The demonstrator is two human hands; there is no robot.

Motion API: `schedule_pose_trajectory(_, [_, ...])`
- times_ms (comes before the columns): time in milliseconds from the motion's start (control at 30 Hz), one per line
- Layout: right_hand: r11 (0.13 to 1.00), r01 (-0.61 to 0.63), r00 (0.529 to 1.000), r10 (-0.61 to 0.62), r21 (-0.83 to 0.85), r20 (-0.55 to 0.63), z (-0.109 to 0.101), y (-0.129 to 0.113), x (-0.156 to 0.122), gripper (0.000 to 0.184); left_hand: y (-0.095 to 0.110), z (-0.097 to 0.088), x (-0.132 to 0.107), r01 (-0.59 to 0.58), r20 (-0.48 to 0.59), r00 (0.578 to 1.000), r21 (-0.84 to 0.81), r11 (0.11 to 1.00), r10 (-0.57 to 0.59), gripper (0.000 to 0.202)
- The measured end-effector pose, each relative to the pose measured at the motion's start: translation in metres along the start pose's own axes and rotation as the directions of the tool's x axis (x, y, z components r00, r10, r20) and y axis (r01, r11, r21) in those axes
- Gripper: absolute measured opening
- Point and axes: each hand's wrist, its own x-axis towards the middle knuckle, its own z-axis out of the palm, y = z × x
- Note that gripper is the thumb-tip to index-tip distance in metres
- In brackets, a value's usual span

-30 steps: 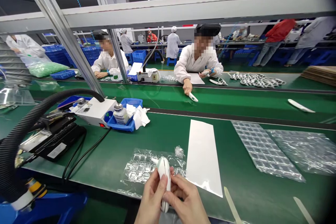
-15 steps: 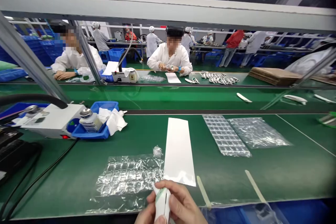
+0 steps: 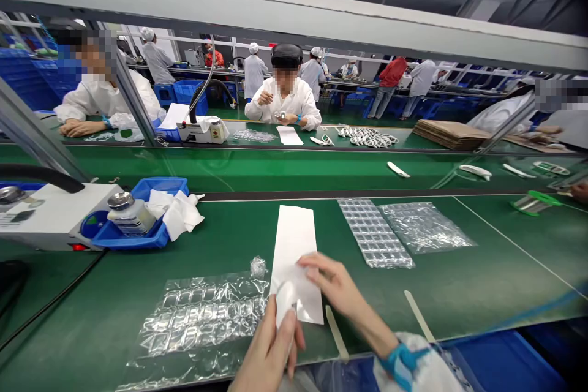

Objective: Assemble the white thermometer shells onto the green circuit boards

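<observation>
My left hand (image 3: 272, 346) is closed around a smooth white plastic piece (image 3: 285, 299) with a rounded upper end, near the table's front edge. Its lower part is hidden by my fingers and thumb. To the right of it, my right hand (image 3: 333, 282) hovers over the white sheet (image 3: 294, 236), fingers apart and nothing visible in them. A blue band (image 3: 403, 362) circles that wrist. Clear plastic film with square pockets (image 3: 206, 312) lies left of the sheet, beside a small crumpled clear wad (image 3: 258, 266).
At the left, a blue bin (image 3: 158, 239) holds a metal-topped bottle (image 3: 131, 215) and white wipes (image 3: 182, 214), beside a white box unit (image 3: 55, 220). A clear blister sheet (image 3: 374, 233) and plastic bag (image 3: 427, 226) lie right. White pieces (image 3: 475, 171) rest beyond; co-workers sit opposite.
My right hand has let go of the white piece and moved up and right, over the sheet. The left hand keeps the piece, now turned. The view has shifted right.
</observation>
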Motion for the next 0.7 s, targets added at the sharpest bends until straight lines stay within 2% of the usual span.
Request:
schedule_pose_trajectory(33, [0.983, 0.025, 0.994, -0.043, -0.182, -0.1, -0.013, 0.012, 0.012, 0.029, 0.004, 0.005, 0.01, -0.055, 0.021, 0.998, 0.056, 0.997, 0.053, 0.043])
schedule_pose_trajectory(100, [0.949, 0.01, 0.984, -0.066, -0.316, -0.167, -0.031, 0.035, 0.03, 0.024, 0.011, 0.013, 0.028, -0.101, -0.006, 0.995, 0.101, 0.99, 0.102, 0.045])
schedule_pose_trajectory(200, [0.919, -0.023, 0.987, -0.043, -0.395, -0.156, -0.04, 0.056, 0.042, 0.015, 0.01, 0.021, 0.045, -0.058, -0.074, 0.995, 0.059, 0.997, 0.063, 0.049])
schedule_pose_trajectory(300, [0.89, -0.042, 0.99, -0.025, -0.454, -0.139, -0.038, 0.063, 0.045, 0.01, 0.0, 0.023, 0.05, -0.026, -0.066, 0.997, 0.013, 1.0, 0.027, 0.052])
schedule_pose_trajectory(533, [0.884, -0.08, 0.987, 0.005, -0.46, -0.163, -0.03, 0.065, 0.053, 0.011, -0.01, 0.026, 0.052, -0.012, -0.102, 0.995, -0.011, 1.0, 0.011, 0.055])
schedule_pose_trajectory(700, [0.95, -0.049, 0.967, -0.032, -0.307, -0.252, -0.032, 0.062, 0.048, 0.013, -0.013, 0.026, 0.054, -0.001, -0.161, 0.987, -0.025, 1.0, -0.003, 0.056])
